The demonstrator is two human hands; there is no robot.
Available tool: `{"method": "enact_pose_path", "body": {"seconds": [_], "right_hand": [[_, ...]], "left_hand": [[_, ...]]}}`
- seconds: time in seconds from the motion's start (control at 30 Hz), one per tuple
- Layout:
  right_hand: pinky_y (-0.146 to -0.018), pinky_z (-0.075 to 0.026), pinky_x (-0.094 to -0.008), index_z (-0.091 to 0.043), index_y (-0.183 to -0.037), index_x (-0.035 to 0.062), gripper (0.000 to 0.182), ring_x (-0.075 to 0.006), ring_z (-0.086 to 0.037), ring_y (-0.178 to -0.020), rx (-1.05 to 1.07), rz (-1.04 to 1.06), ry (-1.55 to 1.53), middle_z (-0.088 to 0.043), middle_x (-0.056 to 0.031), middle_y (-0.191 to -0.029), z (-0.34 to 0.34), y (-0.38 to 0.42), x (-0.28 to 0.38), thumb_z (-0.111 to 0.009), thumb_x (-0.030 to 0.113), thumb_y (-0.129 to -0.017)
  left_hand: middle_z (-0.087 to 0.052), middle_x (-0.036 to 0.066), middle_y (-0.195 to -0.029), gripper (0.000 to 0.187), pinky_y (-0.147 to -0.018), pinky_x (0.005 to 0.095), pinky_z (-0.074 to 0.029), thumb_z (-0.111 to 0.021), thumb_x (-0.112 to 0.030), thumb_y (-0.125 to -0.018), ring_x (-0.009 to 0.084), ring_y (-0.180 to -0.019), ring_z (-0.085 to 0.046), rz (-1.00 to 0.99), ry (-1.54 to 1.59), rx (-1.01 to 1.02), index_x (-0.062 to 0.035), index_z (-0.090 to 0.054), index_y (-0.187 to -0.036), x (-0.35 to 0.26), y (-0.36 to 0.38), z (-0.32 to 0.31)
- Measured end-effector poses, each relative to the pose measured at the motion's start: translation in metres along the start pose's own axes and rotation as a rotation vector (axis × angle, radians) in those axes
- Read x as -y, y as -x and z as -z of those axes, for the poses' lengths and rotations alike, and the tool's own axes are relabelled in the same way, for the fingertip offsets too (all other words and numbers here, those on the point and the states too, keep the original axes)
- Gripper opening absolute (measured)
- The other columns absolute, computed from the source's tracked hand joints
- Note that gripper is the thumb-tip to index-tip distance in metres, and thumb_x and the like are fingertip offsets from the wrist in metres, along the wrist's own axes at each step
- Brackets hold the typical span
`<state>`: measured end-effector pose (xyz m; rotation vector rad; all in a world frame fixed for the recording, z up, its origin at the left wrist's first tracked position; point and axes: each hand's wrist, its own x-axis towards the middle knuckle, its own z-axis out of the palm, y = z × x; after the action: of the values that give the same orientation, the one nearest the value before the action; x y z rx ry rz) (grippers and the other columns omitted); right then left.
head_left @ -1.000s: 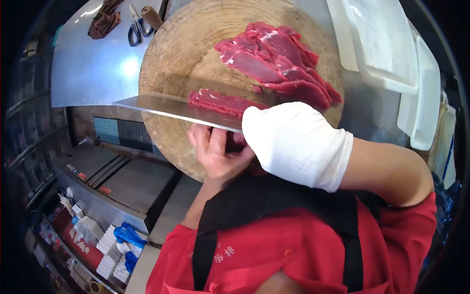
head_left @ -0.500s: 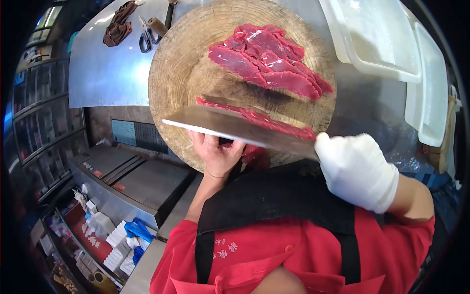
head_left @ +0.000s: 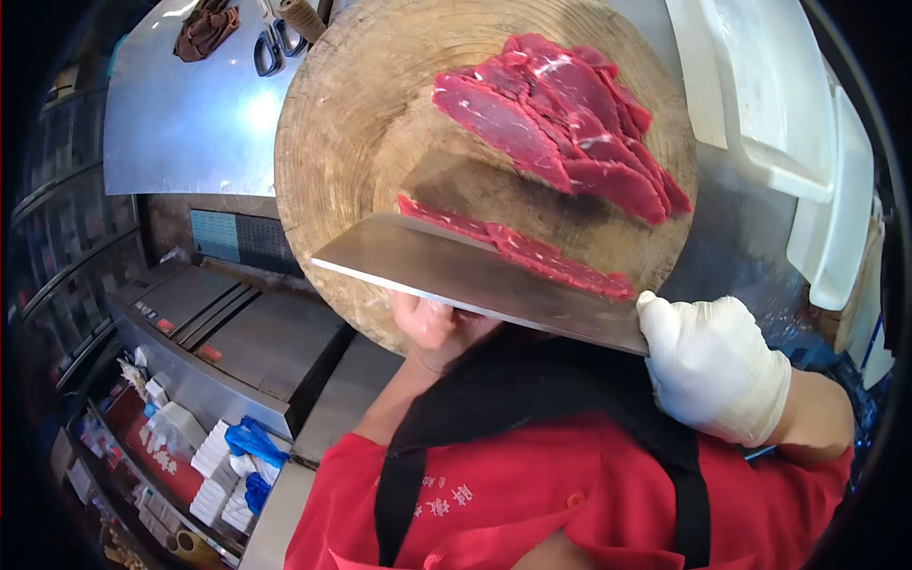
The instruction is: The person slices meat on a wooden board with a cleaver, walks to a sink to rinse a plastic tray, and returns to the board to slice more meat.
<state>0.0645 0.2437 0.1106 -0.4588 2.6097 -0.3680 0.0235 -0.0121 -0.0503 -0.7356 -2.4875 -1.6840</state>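
Observation:
My right hand (head_left: 717,366), in a white glove, is closed at the handle end of a wide cleaver (head_left: 475,285). The blade lies tilted across the near part of the round wooden chopping block (head_left: 351,114). Below the blade, my bare left hand (head_left: 432,328) looks curled; its fingertips and whatever they hold are hidden by the steel. Just beyond the cleaver's spine a thin strip of red meat (head_left: 532,255) lies along the wood. Farther back, overlapping slices of raw red meat (head_left: 570,119) form a pile.
Scissors (head_left: 271,43), a twine spool (head_left: 302,17) and a brown cloth (head_left: 206,30) lie on the metal table at the far left. White plastic tubs (head_left: 784,104) stand at the right. Lower left is a metal counter (head_left: 256,351), with shelves of packages below.
The view has shifted and drawn nearer the block. The cleaver and gloved hand sit lower, the blade's broad face shows more, and my left hand is more covered by it.

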Motion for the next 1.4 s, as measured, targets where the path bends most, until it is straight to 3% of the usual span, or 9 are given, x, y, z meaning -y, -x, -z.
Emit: {"method": "enact_pose_path", "body": {"seconds": [0.2, 0.43, 0.7, 1.03, 1.13, 1.23, 1.3, 1.33, 1.4], "right_hand": [[-0.058, -0.053, -0.0415, -0.056, -0.085, -0.0026, 0.013, -0.0334, -0.065, -0.061, -0.055, 0.136, -0.325, -0.063, -0.0176, -0.068, 0.004, -0.095, 0.011, -0.057, 0.009, -0.081], [-0.059, -0.053, -0.0437, -0.056, -0.084, -0.0025, 0.011, -0.0369, -0.067, -0.065, 0.097, -0.019, -0.186, -0.064, -0.0209, -0.068, 0.004, -0.041, -0.010, -0.058, 0.005, -0.077], [-0.051, -0.050, -0.0430, -0.050, -0.079, 0.0034, 0.010, -0.0352, -0.062, -0.055, -0.287, -0.005, -0.222, -0.054, -0.0147, -0.057, -0.013, 0.011, -0.004, -0.059, 0.004, -0.073], [-0.038, -0.034, -0.0350, -0.047, -0.073, 0.0034, 0.015, -0.0204, -0.049, -0.041, -0.118, -0.019, 0.039, -0.045, -0.0061, -0.051, -0.018, 0.048, -0.004, -0.059, 0.007, -0.065], [-0.039, -0.038, -0.0359, -0.046, -0.073, 0.0034, 0.015, -0.0217, -0.053, -0.042, -0.028, -0.003, -0.016, -0.048, -0.0069, -0.052, -0.008, 0.032, -0.004, -0.059, 0.006, -0.066], [-0.043, -0.045, -0.0387, -0.047, -0.074, 0.0027, 0.012, -0.0254, -0.059, -0.047, 0.063, 0.007, -0.104, -0.053, -0.0093, -0.055, 0.000, 0.001, -0.001, -0.058, 0.006, -0.071], [-0.046, -0.047, -0.0398, -0.048, -0.079, 0.0018, 0.013, -0.0275, -0.060, -0.050, 0.015, 0.036, -0.177, -0.055, -0.0116, -0.058, 0.000, -0.031, 0.004, -0.059, 0.005, -0.072], [-0.049, -0.048, -0.0409, -0.049, -0.083, 0.0009, 0.015, -0.0297, -0.061, -0.054, -0.036, 0.060, -0.259, -0.057, -0.0140, -0.061, -0.001, -0.047, 0.008, -0.060, 0.004, -0.073], [-0.052, -0.050, -0.0412, -0.049, -0.085, -0.0004, 0.016, -0.0315, -0.063, -0.057, -0.048, 0.075, -0.347, -0.059, -0.0160, -0.063, -0.008, -0.081, 0.020, -0.060, 0.009, -0.076]], "left_hand": [[-0.061, 0.014, -0.099, 0.040, -0.083, 0.0435, -0.044, -0.082, -0.019, -0.060, 0.0343, -0.092, -0.058, -0.158, -0.397, -0.137, -0.0033, -0.067, -0.095, -0.026, -0.039, -0.008], [-0.057, 0.014, -0.098, 0.035, -0.085, 0.0431, -0.043, -0.079, -0.015, -0.062, 0.0325, -0.095, -0.055, -0.107, -0.412, -0.138, -0.0033, -0.067, -0.092, -0.027, -0.030, -0.008], [-0.059, 0.013, -0.102, 0.035, -0.087, 0.0426, -0.042, -0.078, -0.013, -0.063, 0.0327, -0.096, -0.056, -0.156, -0.414, -0.145, -0.0059, -0.067, -0.096, -0.021, -0.023, -0.006], [-0.065, 0.012, -0.100, 0.035, -0.087, 0.0487, -0.045, -0.080, -0.016, -0.065, 0.0392, -0.095, -0.059, -0.122, -0.353, -0.060, -0.0103, -0.065, -0.096, -0.007, -0.008, -0.001], [-0.065, 0.013, -0.100, 0.036, -0.087, 0.0479, -0.045, -0.080, -0.016, -0.066, 0.0391, -0.094, -0.059, -0.151, -0.340, -0.067, -0.0093, -0.064, -0.097, -0.001, -0.001, -0.002], [-0.063, 0.015, -0.103, 0.037, -0.088, 0.0467, -0.044, -0.080, -0.016, -0.066, 0.0387, -0.096, -0.058, 0.122, -0.042, -0.127, -0.0078, -0.065, -0.099, 0.001, 0.009, -0.008], [-0.062, 0.016, -0.105, 0.039, -0.088, 0.0455, -0.043, -0.080, -0.016, -0.066, 0.0369, -0.096, -0.058, 0.078, -0.189, -0.049, -0.0062, -0.066, -0.101, -0.016, -0.010, -0.004], [-0.062, 0.015, -0.105, 0.041, -0.086, 0.0447, -0.043, -0.080, -0.015, -0.066, 0.0358, -0.096, -0.058, -0.199, -0.365, -0.115, -0.0059, -0.067, -0.104, -0.014, -0.023, -0.004], [-0.062, 0.015, -0.105, 0.042, -0.084, 0.0445, -0.043, -0.081, -0.016, -0.066, 0.0358, -0.096, -0.058, -0.192, -0.411, -0.120, -0.0058, -0.067, -0.104, -0.020, -0.032, -0.004]]}}
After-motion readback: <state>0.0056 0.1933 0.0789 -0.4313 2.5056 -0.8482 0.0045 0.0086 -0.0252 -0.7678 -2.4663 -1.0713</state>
